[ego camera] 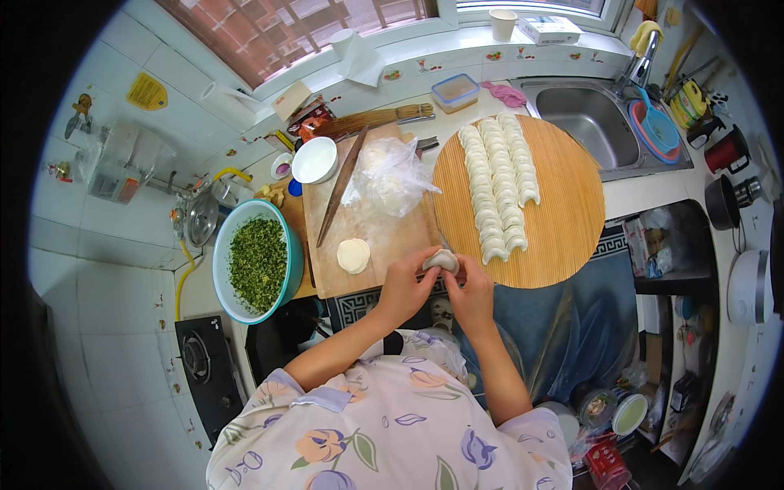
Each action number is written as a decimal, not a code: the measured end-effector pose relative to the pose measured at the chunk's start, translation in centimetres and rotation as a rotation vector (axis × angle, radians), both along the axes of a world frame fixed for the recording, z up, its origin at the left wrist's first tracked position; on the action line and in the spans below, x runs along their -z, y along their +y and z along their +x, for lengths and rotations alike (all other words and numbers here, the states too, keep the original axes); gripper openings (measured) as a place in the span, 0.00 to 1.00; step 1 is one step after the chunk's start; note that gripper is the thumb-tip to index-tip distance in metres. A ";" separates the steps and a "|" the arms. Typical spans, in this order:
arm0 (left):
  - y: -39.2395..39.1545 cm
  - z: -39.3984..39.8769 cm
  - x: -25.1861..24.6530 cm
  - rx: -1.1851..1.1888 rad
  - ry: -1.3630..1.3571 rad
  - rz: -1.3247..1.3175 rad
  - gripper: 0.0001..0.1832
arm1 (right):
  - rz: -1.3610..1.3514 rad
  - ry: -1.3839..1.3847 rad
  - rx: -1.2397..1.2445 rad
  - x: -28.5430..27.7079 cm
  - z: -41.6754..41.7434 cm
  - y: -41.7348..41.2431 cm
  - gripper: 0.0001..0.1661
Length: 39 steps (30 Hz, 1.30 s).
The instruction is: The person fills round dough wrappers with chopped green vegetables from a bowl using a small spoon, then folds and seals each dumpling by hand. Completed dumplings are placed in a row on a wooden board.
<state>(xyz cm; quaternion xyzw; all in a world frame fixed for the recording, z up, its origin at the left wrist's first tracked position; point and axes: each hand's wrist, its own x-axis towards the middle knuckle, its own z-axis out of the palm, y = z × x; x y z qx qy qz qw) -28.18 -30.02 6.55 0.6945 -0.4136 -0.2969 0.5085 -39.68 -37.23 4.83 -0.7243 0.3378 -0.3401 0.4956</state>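
A folded dumpling [442, 261] is pinched between my left hand [405, 285] and my right hand [472, 293], just off the front corner of a floured wooden board [392, 242]. On that board lie a small stack of round dough wrappers [353, 256], a tapered wooden rolling pin [343, 187] and dough in a clear plastic bag [395, 174]. Rows of finished dumplings [493, 184] cover part of a round slatted mat [563, 202] to the right. At the left, a turquoise-rimmed bowl [296, 260] holds chopped green filling [257, 263].
A white bowl [315, 160] stands at the board's back left. Behind are a straw brush [373, 121] and a lidded plastic container [456, 93]. The steel sink [585, 125] is at the back right, a gas stove [205, 373] at the lower left. Open shelves [680, 283] border the right.
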 end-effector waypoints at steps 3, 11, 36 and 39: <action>-0.8 -1.2 0.2 -0.019 -0.141 -0.010 0.18 | 0.126 -0.053 0.068 0.6 0.1 -0.3 0.13; -1.9 -3.6 2.4 -0.010 -0.103 -0.041 0.26 | 0.544 -0.374 0.138 5.2 -0.4 -5.3 0.09; 12.3 7.7 -0.1 -0.813 1.101 -0.365 0.19 | -0.342 0.142 -0.033 6.1 2.0 -11.7 0.11; 12.7 8.1 -1.0 -0.799 0.984 -0.346 0.18 | -0.209 0.037 -0.253 5.2 5.9 -6.2 0.07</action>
